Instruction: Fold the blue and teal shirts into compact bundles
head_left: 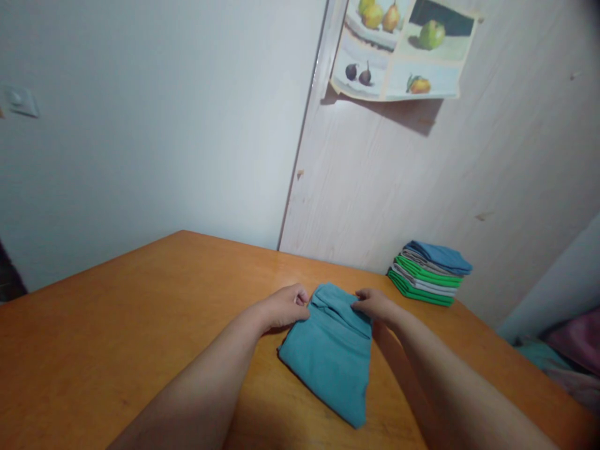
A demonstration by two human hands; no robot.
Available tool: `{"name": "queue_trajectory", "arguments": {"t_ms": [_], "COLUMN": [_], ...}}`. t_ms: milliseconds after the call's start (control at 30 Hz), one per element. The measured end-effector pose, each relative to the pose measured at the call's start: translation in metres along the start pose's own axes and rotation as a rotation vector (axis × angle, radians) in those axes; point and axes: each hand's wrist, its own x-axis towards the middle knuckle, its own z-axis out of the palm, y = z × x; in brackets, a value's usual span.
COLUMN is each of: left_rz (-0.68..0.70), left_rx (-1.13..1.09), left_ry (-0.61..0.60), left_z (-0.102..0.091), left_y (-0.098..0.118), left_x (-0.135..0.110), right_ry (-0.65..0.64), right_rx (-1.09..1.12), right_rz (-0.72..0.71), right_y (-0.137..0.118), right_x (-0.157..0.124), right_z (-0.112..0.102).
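A teal cloth [328, 353] lies folded on the orange wooden table [117, 331], its far edge partly turned over. My left hand [287, 305] pinches the far left corner of the cloth, fingers closed on the fabric. My right hand [372, 305] pinches the far right corner the same way. Both forearms reach in from the bottom of the view.
A stack of folded cloths [429, 273], blue, grey, green and white, sits near the table's far right edge by a pale wooden door. A fruit poster [403, 50] hangs on the door. A light switch [21, 101] is on the left wall. Bedding shows at far right.
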Motion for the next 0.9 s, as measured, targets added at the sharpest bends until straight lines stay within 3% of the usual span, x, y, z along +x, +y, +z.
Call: {"name": "queue_trajectory", "arguments": {"t_ms": [167,367,467,533,600,767,900], "left_rz": [-0.004,-0.031,-0.052,-0.069,-0.079,-0.071,-0.06], "left_rx": [0.05,0.203,0.277,0.313,0.335,0.359,0.364], "left_ry": [-0.042,-0.02,0.0,0.005,0.002,-0.011,-0.024], "left_z": [-0.006,-0.014,-0.016,-0.016,-0.015,-0.016,-0.017], "left_y": [-0.001,0.003,0.006,0.008,0.009,0.009,0.007], "left_x": [-0.002,-0.006,-0.007,-0.008,-0.008,-0.009,-0.011], "right_ry": [-0.106,0.039,0.158,0.305,0.37,0.276,0.256], "right_rx": [0.02,-0.007,-0.091,-0.255,-0.335,-0.344,-0.326], "right_rz": [0.049,-0.08,-0.178,-0.352,-0.501,-0.707,-0.762], "right_y": [-0.002,-0.025,-0.046,-0.06,-0.07,-0.072,-0.066], "right_x": [-0.002,-0.024,-0.056,-0.088,-0.124,-0.195,-0.211], "right_z": [-0.004,-0.02,-0.028,-0.027,-0.02,0.016,0.028]}}
